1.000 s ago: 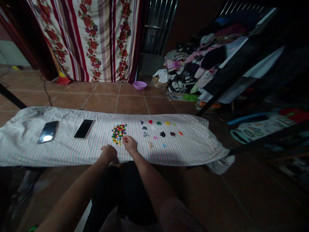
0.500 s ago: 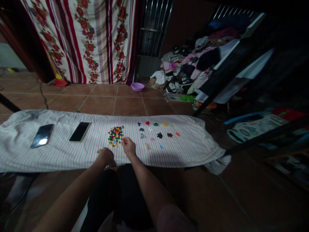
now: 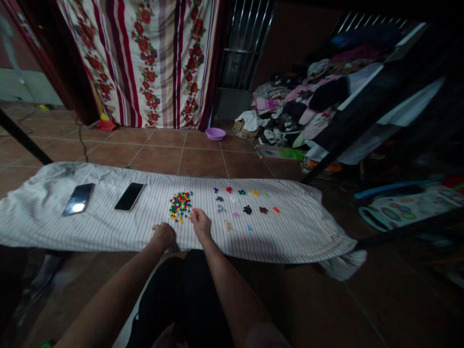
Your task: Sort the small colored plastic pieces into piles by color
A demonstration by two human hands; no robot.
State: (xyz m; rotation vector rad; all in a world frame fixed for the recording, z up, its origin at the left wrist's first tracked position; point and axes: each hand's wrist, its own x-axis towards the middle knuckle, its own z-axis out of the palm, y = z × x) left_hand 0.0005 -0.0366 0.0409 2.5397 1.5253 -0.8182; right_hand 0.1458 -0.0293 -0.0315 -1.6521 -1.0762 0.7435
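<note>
A mixed pile of small coloured pieces (image 3: pixel 180 205), red, yellow, green, white and dark, lies on the striped cloth (image 3: pixel 119 234). My right hand (image 3: pixel 201 226) is at the pile's right edge with thumb and fingers pinched together; whatever is between the fingertips is too small to make out. At the cloth's near edge rests my left hand (image 3: pixel 165 236), below the pile, one digit stretched out to the left and no object visible in it. Right of the pile are small one-colour groups, among them red pieces (image 3: pixel 229 190), black pieces (image 3: pixel 247 210), brown pieces (image 3: pixel 263 210) and beige pieces (image 3: pixel 228 226).
Two dark phones lie on the left of the cloth, a shiny phone (image 3: pixel 79 199) and a black phone (image 3: pixel 129 196). Beyond, on the tiled floor, stand a purple basin (image 3: pixel 215 134) and a heap of clothes (image 3: pixel 290 104). A floral curtain (image 3: pixel 159 63) hangs behind.
The view has shifted, so the whole scene sits further right in the frame. My right hand stays beside the pile, still pinched. The left hand keeps its place at the edge.
</note>
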